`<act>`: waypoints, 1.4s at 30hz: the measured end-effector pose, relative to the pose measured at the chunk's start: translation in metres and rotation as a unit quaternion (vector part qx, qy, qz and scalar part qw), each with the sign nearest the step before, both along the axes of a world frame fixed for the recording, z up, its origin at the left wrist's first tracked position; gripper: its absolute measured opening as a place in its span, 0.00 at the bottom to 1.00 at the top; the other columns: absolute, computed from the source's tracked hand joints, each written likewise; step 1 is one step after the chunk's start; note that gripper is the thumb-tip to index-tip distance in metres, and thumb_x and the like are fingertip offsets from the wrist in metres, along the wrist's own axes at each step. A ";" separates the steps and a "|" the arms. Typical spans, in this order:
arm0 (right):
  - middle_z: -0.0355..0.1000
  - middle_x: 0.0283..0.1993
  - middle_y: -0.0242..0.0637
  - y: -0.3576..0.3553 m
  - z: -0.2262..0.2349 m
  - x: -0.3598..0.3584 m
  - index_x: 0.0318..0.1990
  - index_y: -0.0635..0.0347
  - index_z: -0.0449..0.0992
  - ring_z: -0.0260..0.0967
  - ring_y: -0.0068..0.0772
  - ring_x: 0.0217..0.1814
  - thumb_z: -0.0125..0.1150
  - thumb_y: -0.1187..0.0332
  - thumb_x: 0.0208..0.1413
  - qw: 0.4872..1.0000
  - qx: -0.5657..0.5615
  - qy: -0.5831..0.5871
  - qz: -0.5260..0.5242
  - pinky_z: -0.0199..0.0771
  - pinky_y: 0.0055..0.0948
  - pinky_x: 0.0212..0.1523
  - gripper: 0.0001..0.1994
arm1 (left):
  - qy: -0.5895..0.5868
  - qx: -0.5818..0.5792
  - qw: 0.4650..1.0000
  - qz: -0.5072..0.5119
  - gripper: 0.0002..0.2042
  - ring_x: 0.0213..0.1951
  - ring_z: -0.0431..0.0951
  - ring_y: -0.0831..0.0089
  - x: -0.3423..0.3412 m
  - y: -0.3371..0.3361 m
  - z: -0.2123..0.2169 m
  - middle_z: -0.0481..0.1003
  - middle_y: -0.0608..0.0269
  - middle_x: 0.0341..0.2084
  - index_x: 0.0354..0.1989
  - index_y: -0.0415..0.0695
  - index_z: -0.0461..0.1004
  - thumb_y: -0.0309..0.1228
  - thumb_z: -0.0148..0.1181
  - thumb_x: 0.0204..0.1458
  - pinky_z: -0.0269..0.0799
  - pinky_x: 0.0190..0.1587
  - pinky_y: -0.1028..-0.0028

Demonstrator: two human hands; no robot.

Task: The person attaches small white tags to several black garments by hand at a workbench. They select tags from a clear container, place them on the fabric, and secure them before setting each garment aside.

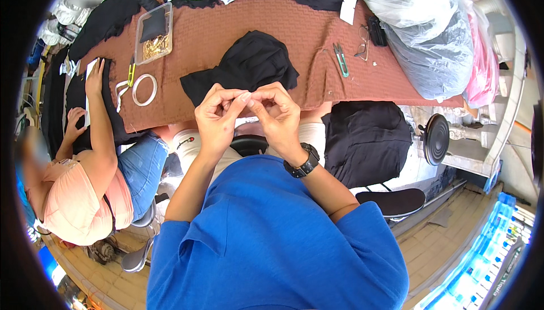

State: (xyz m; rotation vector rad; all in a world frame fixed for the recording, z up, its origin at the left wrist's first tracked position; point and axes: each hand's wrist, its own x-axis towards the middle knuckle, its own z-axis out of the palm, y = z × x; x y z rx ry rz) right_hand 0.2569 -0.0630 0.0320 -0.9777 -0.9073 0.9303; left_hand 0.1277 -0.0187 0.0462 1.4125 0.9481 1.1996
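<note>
- Black garment (249, 66) lies bunched on the rust-brown table cloth (226, 26), just beyond the person's two hands.
- Left hand (217, 118) and right hand (276, 114) meet at the fingertips in front of the chest, fingers curled and pinching something too small to make out; thumbs and forefingers touch.
- Black wristwatch (301, 165) sits on the right wrist, above a blue sleeve.
- Green thread snips (340, 59) lie on the cloth to the right of the garment, with a pair of glasses (363, 42) just beside them.
- Clear plastic box (153, 32) with gold-coloured bits stands to the left; a white tape ring (144, 89) lies nearer the edge.
- Co-worker's hand (94, 77) rests flat on dark fabric at the far left.
</note>
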 end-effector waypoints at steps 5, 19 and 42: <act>0.68 0.50 0.36 0.002 0.016 0.007 0.43 0.69 0.79 0.71 0.22 0.46 0.61 0.81 0.60 0.997 0.006 0.052 0.055 0.76 0.24 0.47 0.05 | 0.044 0.034 0.998 0.009 0.02 0.27 0.60 0.86 -0.001 -0.004 0.003 0.65 0.74 0.25 0.34 0.37 0.83 0.20 0.68 0.53 0.54 0.27 0.82; 0.76 0.37 0.38 -0.026 0.041 0.170 0.42 0.60 0.73 0.74 0.25 0.32 0.55 0.69 0.69 0.979 0.062 0.010 -0.194 0.77 0.26 0.37 0.05 | 0.267 0.198 0.943 0.006 0.05 0.43 0.68 0.65 -0.034 -0.008 -0.003 0.70 0.62 0.39 0.30 0.40 0.81 0.23 0.71 0.46 0.64 0.44 0.69; 0.78 0.36 0.42 -0.043 0.053 0.367 0.42 0.66 0.80 0.79 0.34 0.38 0.62 0.75 0.60 0.801 -0.113 -0.472 -0.351 0.79 0.32 0.41 0.05 | 0.293 -0.087 0.866 -0.396 0.14 0.50 0.75 0.57 -0.044 -0.051 -0.028 0.74 0.55 0.44 0.45 0.42 0.80 0.31 0.70 0.50 0.70 0.54 0.62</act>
